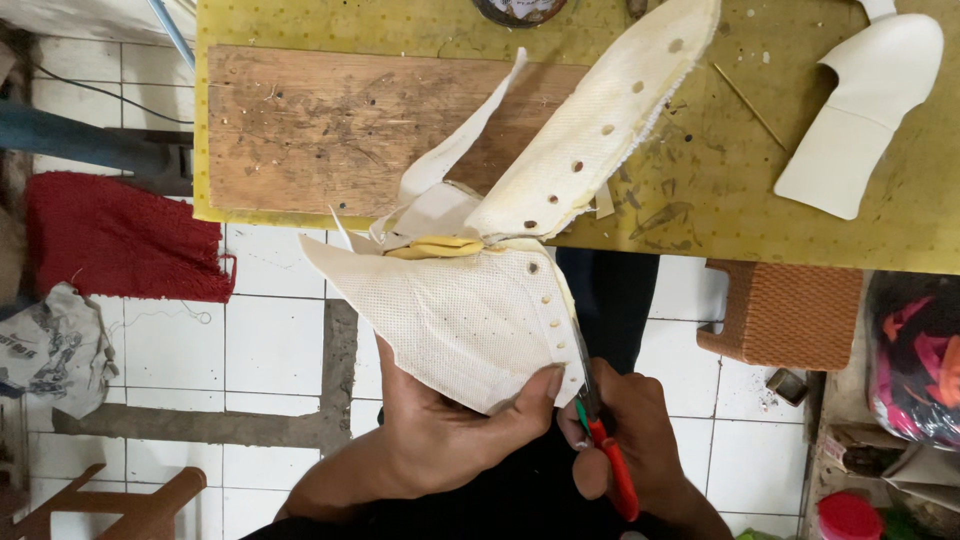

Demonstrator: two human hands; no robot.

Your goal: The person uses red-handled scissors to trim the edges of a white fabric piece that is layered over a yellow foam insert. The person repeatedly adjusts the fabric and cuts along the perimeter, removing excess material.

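Left hand [450, 440] grips the cream mesh shoe upper [470, 320], fingers closed on its lower edge just off the counter's [700, 190] front edge; right hand [625, 440], fingers wrapped, holds red-handled scissors [600, 430] at its side

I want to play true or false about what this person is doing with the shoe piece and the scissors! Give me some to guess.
1. The right hand holds red-handled scissors. True.
2. The left hand grips the cream mesh shoe upper with punched holes. True.
3. The scissors are cutting the red fuzzy cloth. False: their blades are at the edge of the cream mesh shoe upper; the red cloth lies on the white tiled floor.
4. The worn wooden board lies on the yellow-green table top. True.
5. The white shoe-shaped form is in the left hand. False: it rests on the table top, far from both hands.
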